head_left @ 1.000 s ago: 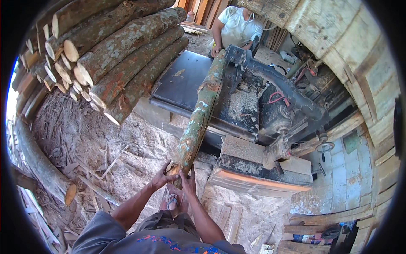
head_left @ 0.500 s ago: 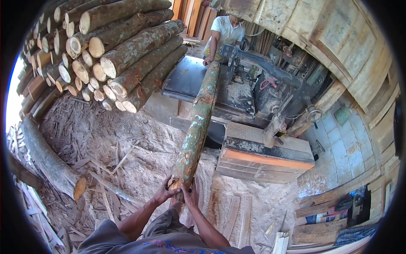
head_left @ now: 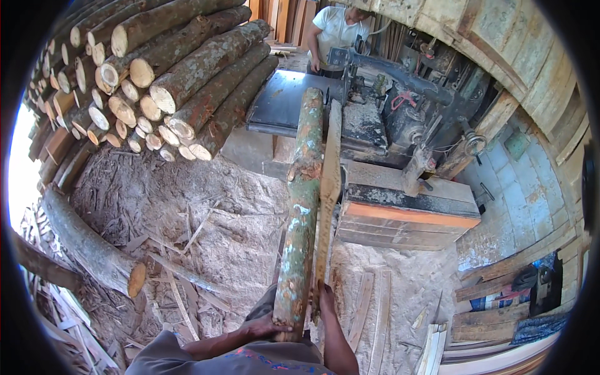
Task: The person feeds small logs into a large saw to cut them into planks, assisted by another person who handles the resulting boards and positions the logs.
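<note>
A bark-covered log (head_left: 302, 219) with pale green patches points away from me, its near end against my waist. My left hand (head_left: 267, 326) grips that near end from the left side, its fingers partly hidden by the log. Beside it on the right, a narrow gap apart, is a long slab (head_left: 330, 178) with a pale sawn face. My right hand (head_left: 326, 301) is closed on the slab's near end. The log's far end overlaps the dark metal saw table (head_left: 275, 103) in view; whether it rests there I cannot tell.
A person in a white shirt (head_left: 337, 34) stands behind the saw machine (head_left: 400, 84). Stacked logs (head_left: 206, 81) rise at the left, above a curved log (head_left: 94, 240). A wooden box (head_left: 406, 215) juts out at the right. Boards (head_left: 380, 322) and scraps lie on the sawdust floor.
Log and slab have come back toward me, off most of the saw table, and now stand apart. My right hand has moved to the slab. The other person's hand has left the log.
</note>
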`<action>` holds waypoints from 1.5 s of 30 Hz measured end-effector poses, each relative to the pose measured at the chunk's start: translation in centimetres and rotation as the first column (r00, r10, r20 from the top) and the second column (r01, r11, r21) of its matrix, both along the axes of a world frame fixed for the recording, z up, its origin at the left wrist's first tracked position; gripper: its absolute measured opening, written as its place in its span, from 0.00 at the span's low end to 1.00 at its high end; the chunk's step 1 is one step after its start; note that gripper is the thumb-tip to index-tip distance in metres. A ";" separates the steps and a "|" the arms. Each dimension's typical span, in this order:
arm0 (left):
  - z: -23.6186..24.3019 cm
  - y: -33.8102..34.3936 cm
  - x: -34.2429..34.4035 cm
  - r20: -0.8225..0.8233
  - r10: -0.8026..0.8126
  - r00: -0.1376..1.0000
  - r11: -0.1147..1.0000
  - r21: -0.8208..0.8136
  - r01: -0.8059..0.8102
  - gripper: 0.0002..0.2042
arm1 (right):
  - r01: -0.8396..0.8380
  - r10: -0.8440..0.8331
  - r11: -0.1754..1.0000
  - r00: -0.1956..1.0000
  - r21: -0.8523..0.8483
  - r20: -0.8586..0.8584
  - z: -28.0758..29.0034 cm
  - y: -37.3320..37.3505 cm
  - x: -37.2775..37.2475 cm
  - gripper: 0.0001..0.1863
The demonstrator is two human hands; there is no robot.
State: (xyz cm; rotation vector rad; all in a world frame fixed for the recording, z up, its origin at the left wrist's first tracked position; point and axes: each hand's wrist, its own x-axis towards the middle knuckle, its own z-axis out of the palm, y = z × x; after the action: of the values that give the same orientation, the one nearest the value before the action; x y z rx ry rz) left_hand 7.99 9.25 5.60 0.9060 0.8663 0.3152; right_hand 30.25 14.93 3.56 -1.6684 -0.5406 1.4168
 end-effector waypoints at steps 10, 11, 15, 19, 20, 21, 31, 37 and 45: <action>-0.8 24.8 3.6 0.033 0.209 0.977 0.974 0.080 -0.211 0.31 | 0.030 0.131 0.951 0.863 -0.308 0.488 -3.1 -1.9 11.6 0.24; -1.6 28.6 3.6 0.033 0.208 0.977 0.958 0.194 -0.211 0.30 | 0.023 0.161 0.958 0.783 -0.287 0.601 -3.0 -2.2 11.8 0.26; -2.2 45.1 4.2 -0.018 0.464 0.886 0.885 -0.045 -0.464 0.27 | 0.115 0.191 0.928 0.669 -0.354 0.719 0.9 -1.8 12.0 0.29; -3.0 60.6 6.7 0.182 0.558 0.809 0.808 0.102 -0.580 0.32 | 0.267 0.103 0.887 0.682 -0.378 0.724 2.8 -5.9 10.6 0.23; -6.1 63.6 5.9 0.169 0.663 0.729 0.736 0.028 -0.676 0.37 | 0.272 0.090 0.881 0.707 -0.387 0.701 3.3 -8.0 10.4 0.23; -7.2 66.2 6.5 0.153 0.746 0.648 0.660 -0.042 -0.750 0.42 | 0.303 0.053 0.868 0.730 -0.393 0.681 3.4 -11.2 10.3 0.23; -18.7 42.3 14.9 -0.413 -0.238 0.879 0.970 -0.150 0.192 0.33 | 0.740 0.474 0.260 0.462 -0.621 0.749 26.4 -57.3 3.9 0.24; -23.5 20.1 14.0 -0.431 -0.750 0.502 0.570 -0.035 0.821 0.27 | 0.567 0.563 -0.229 0.741 -0.791 0.367 33.0 -61.7 11.3 0.13; -11.7 12.9 11.0 -0.252 -0.525 0.813 0.784 0.227 0.577 0.22 | 0.797 0.800 0.149 0.250 -0.585 0.545 3.4 -66.6 19.9 0.17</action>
State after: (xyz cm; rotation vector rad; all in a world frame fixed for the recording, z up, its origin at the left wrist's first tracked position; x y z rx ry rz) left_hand 19.01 22.18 -6.15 1.4425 0.6783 -0.1631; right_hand 50.17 -51.66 7.00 -3.9156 0.0404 -0.0584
